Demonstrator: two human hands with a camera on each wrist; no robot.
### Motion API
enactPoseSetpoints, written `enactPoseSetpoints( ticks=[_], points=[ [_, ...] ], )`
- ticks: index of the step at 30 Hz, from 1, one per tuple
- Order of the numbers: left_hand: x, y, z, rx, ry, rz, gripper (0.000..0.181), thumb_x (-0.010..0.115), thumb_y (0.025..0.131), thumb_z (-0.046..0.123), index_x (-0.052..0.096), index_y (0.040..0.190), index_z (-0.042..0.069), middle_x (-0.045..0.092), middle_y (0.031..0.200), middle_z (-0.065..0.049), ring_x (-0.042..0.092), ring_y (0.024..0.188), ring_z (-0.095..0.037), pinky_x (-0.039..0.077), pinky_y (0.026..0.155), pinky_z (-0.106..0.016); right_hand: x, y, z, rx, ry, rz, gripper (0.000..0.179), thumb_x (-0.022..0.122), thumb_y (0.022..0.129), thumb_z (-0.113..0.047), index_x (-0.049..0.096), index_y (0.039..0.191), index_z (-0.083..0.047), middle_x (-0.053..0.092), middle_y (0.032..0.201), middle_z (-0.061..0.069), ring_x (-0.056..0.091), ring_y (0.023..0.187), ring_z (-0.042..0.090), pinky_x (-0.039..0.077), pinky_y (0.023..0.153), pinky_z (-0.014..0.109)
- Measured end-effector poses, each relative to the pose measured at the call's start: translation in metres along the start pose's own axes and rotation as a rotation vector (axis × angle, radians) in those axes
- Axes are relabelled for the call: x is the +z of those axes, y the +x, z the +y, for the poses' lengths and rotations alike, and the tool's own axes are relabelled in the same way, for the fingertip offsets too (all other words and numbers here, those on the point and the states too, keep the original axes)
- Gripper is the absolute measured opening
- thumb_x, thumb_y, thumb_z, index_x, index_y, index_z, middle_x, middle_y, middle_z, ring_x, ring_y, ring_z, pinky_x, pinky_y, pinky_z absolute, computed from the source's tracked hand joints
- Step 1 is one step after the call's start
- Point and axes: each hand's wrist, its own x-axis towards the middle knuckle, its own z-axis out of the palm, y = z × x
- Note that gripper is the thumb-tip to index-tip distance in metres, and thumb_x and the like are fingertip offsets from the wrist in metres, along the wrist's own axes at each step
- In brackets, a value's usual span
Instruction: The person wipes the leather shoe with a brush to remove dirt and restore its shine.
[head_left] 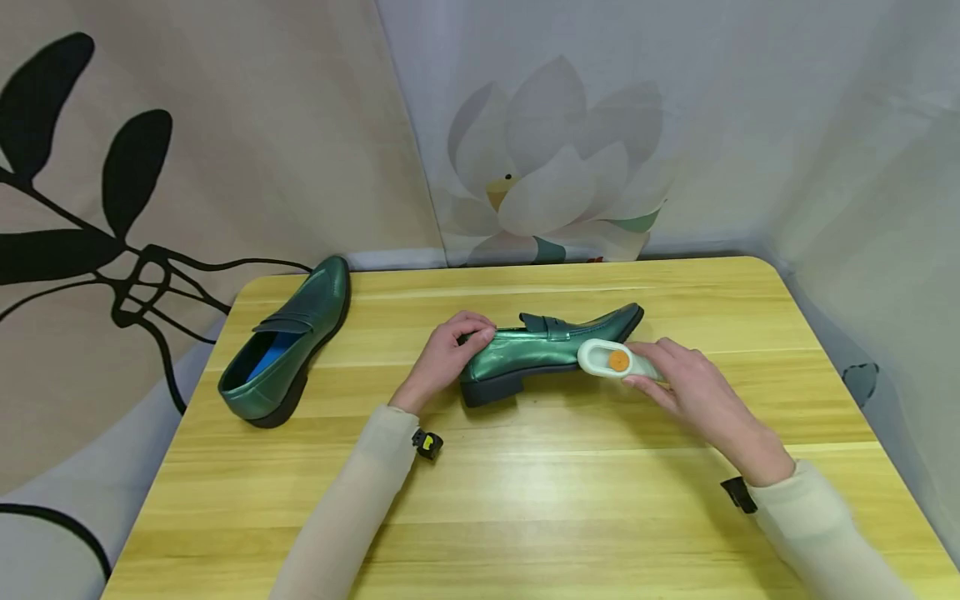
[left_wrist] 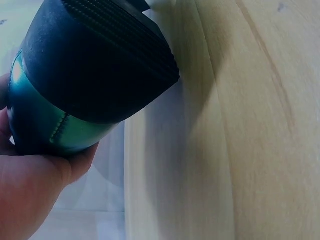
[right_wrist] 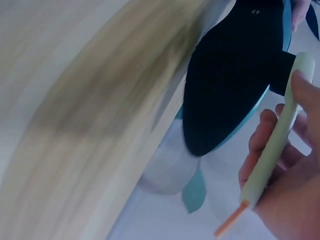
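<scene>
My left hand (head_left: 444, 357) grips a green loafer (head_left: 510, 354) by its heel, thumb and fingers around the back. The loafer is tilted with its toe to the right; its black sole (right_wrist: 235, 75) shows in the right wrist view and its heel block (left_wrist: 100, 65) in the left wrist view. In my right hand (head_left: 693, 392) is a pale green shoe brush (head_left: 595, 357) with an orange button, pinched between thumb and fingers. Its dark working end (right_wrist: 281, 72) is against the loafer's side near the toe; whether it is bristle or sponge cannot be told.
The other green loafer (head_left: 322, 296), with a blue insole, stands upright at the left end of the wooden table (head_left: 570, 517). Behind the table hangs a printed curtain (head_left: 675, 67). A small black camera is strapped on each wrist.
</scene>
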Motion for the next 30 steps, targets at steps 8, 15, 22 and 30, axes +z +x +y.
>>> enactPoseSetpoints(
  ticks=[8,15,22,30],
  points=[
    [-0.001,0.002,-0.001,0.002,0.006,0.016,0.027,0.061,0.106,0.019,0.075,0.116,-0.001,0.066,0.125,-0.012,0.058,0.122,-0.029,0.041,0.111,-0.046,0.018,0.017,-0.028,-0.136,-0.072,0.027,0.074,0.032,0.101,-0.066,0.067,0.128,-0.007,0.063,0.094,0.004,0.056,0.076,0.019,0.047,0.066,0.041],
    [0.001,0.002,-0.003,0.008,-0.004,0.014,0.024,0.062,0.106,0.017,0.075,0.114,-0.002,0.066,0.123,-0.013,0.058,0.121,-0.028,0.041,0.111,-0.045,0.039,0.034,-0.057,-0.223,-0.1,-0.002,0.074,0.028,0.103,-0.064,0.068,0.129,-0.007,0.067,0.1,0.006,0.061,0.085,0.023,0.05,0.072,0.044],
    [0.004,0.001,-0.005,0.01,-0.03,0.022,0.024,0.063,0.105,0.017,0.076,0.112,-0.003,0.066,0.123,-0.014,0.059,0.121,-0.03,0.041,0.111,-0.048,0.05,0.041,-0.075,-0.25,-0.105,-0.047,0.051,0.066,0.097,-0.049,0.067,0.131,-0.01,0.063,0.093,0.003,0.057,0.08,0.019,0.046,0.068,0.037],
    [0.001,0.002,-0.007,0.007,-0.01,0.026,0.026,0.063,0.106,0.019,0.076,0.114,-0.002,0.067,0.124,-0.014,0.059,0.121,-0.029,0.041,0.111,-0.046,0.036,0.029,-0.056,-0.148,-0.139,0.005,0.07,0.036,0.102,-0.064,0.068,0.13,-0.008,0.064,0.093,0.005,0.059,0.079,0.022,0.047,0.066,0.04]
  ],
)
